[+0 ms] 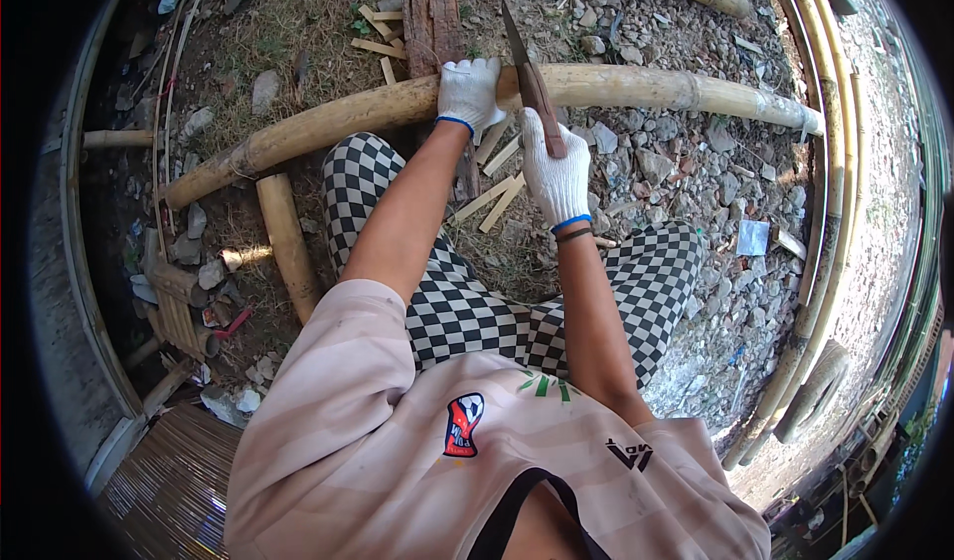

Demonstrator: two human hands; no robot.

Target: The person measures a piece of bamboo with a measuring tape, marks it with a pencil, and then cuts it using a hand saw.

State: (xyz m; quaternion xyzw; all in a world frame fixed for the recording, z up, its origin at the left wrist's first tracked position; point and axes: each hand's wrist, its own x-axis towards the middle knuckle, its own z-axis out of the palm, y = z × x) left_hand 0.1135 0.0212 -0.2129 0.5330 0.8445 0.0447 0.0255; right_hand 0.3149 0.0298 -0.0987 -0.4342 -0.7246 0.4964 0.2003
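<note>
Stony ground with dry grass [298, 23] is spreading beneath the work, and a weathered wooden block [432, 25] is lying there, its far end showing beyond a long bamboo pole [636, 85]. The pole is running left to right in front of the person, bowing slightly away. The gloved left hand [470, 91] is closing over its top beside the block's right edge. Just to the right, the gloved right hand [555, 167] is gripping the handle of a long-bladed tool [517, 38], on the pole's near side. The tool is pointing away and slightly left, its long axis crossing the pole's steeply; whether it is touching the bamboo, I cannot tell. The left hand is nearer the pole.
</note>
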